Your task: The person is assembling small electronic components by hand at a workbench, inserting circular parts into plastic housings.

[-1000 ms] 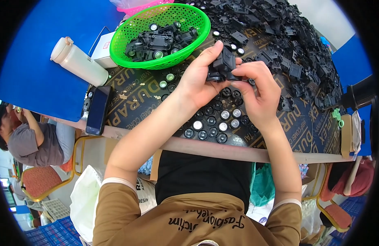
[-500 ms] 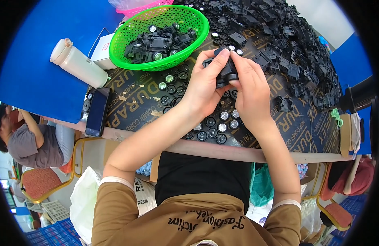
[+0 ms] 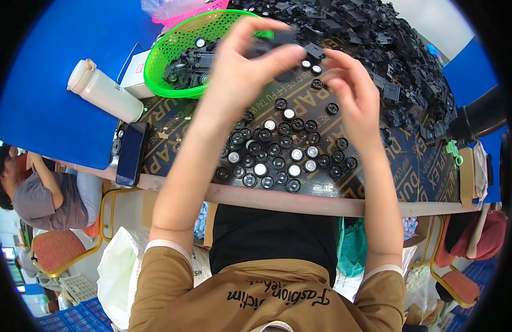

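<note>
My left hand (image 3: 242, 66) is raised at the right side of the green plastic basket (image 3: 155, 83), thumb and fingers closed on a black toy car chassis (image 3: 279, 44) that is smeared by motion. Several black chassis (image 3: 195, 61) with silver-centred wheels lie in the basket. To the right, my right hand (image 3: 353, 91) hovers over the table with fingers curved and apart, nothing in it. Small black wheels (image 3: 274, 149), some showing silver faces, are spread on the table between my forearms. Two silver-faced pieces (image 3: 316, 69) lie near my right fingertips.
A large heap of black plastic parts (image 3: 391, 88) covers the far right. On the left stand a white bottle (image 3: 104, 88), a white box (image 3: 136, 74) and a phone (image 3: 132, 154). Behind the green basket sits a pink basket (image 3: 195, 12). A black cylinder (image 3: 480, 120) juts in at right.
My hands have parted. The left has carried the chassis up and left toward the green basket; the right has let go and moved slightly up and right. The wheels beneath now show.
</note>
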Available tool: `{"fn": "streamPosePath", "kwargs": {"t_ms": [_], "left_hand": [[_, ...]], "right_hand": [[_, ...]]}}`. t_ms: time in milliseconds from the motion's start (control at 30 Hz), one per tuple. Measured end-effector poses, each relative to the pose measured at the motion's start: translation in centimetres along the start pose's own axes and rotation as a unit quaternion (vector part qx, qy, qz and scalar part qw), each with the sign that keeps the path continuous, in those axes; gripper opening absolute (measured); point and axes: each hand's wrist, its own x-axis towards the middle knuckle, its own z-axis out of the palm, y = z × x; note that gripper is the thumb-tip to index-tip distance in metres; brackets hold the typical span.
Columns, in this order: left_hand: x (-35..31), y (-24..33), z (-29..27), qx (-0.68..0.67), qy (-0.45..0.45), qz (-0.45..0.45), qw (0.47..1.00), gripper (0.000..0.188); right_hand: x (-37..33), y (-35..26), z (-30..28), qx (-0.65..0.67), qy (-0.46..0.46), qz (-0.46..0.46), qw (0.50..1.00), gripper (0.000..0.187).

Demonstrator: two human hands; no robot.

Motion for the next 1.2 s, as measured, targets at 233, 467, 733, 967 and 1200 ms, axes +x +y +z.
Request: {"fn": "streamPosePath", "kwargs": {"t_ms": [233,467,733,967,1200], "left_hand": [[1.4,-1.4,-8.6,0.607,0.167,0.082,0.773,0.060],[-0.7,-0.7,-2.4,0.408,0.100,0.120,0.900,0.066],[-2.6,-3.7,1.3,0.320,-0.057,0.125,0.937,0.039],[-2.3,-4.3,1.1,0.321,-0.067,0.069,0.942,0.038],[-2.4,-4.1,1.2,0.331,-0.062,0.107,0.936,0.039]], "right_hand": [[-1.1,1.0,-2.7,-0.202,-0.247,0.138,0.938,0.014],[-2.1,3.2,-2.2,-0.393,-0.239,0.065,0.886,0.024],[-1.7,1.2,-0.6,-0.166,-0.228,0.087,0.956,0.011],[-2.8,0.7,0.4,-0.247,-0.294,0.128,0.914,0.023],[-2.2,1.1,-0.5,-0.190,-0.256,0.171,0.932,0.022]]}}
